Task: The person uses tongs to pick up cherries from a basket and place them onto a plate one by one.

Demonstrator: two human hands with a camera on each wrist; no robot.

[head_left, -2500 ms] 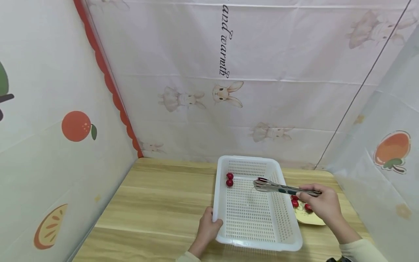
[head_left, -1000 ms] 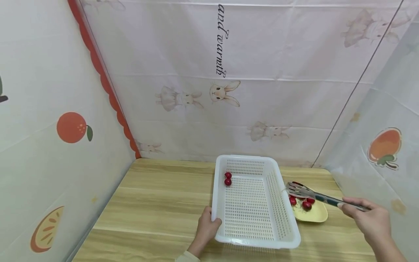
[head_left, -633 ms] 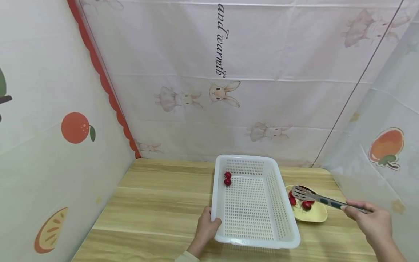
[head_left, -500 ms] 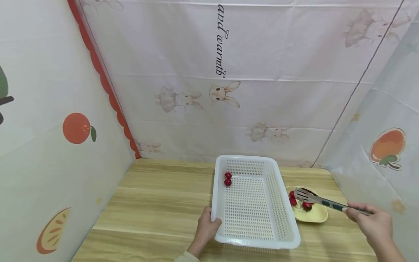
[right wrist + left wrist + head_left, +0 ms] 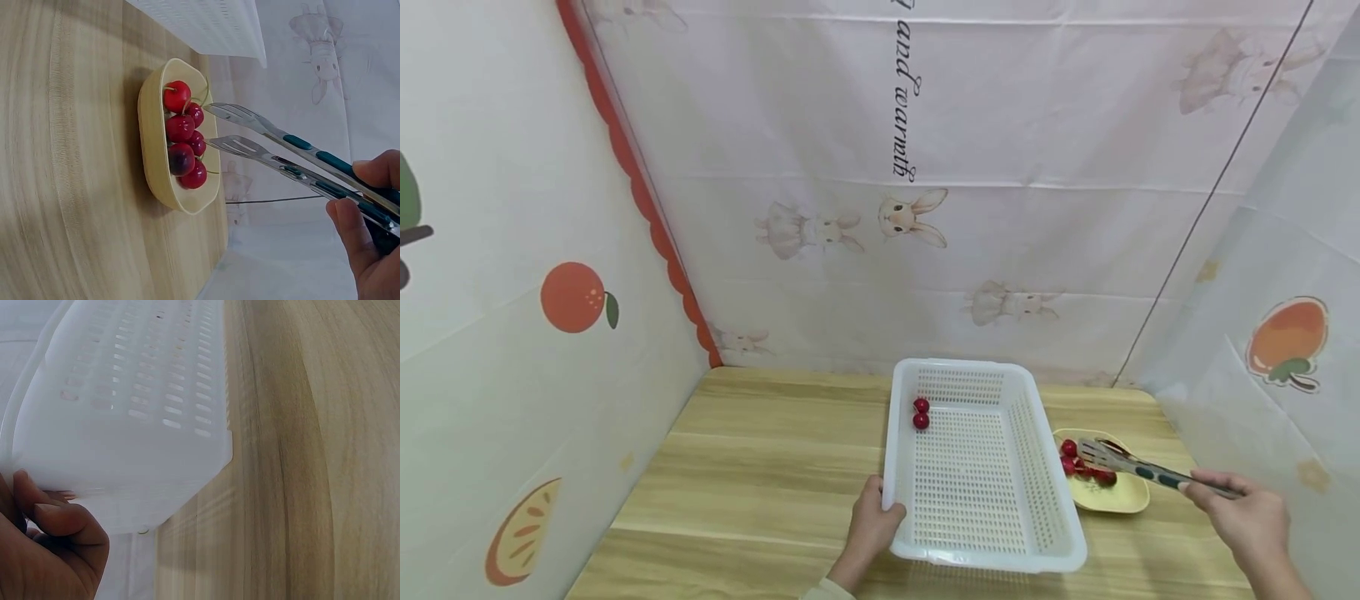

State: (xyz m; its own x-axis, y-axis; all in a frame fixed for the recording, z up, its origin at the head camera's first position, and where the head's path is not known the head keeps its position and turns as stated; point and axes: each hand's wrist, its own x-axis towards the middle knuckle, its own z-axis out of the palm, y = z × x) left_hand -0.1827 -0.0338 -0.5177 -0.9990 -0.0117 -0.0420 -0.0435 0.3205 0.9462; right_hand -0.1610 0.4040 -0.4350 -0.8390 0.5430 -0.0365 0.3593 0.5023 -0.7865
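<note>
My left hand (image 5: 874, 525) grips the near left rim of a white perforated plastic basket (image 5: 988, 560), its thumb over the edge. Two joined red cherries (image 5: 921, 421) sit toward the basket's far left. With fingers and thumb, my right hand (image 5: 1251, 512) holds metal tongs (image 5: 1157, 475) with dark green grips. In the right wrist view, the tongs' slotted tips stand apart at the edge of a yellow dish (image 5: 152, 137), with nothing gripped between them. Several red cherries (image 5: 180, 128), some with green stems, lie in that dish, one of them darker than the others.
The basket stands close to the dish's left side, overlapping it in the head view. Both are on a wood-grain table (image 5: 760, 467). A printed rabbit curtain (image 5: 820, 275) hangs behind, and fruit-patterned sheets (image 5: 1285, 417) close off both sides.
My right hand has carried the tongs from over the basket rightward to the dish, then lowered them toward its cherries. My left hand stays on the basket rim.
</note>
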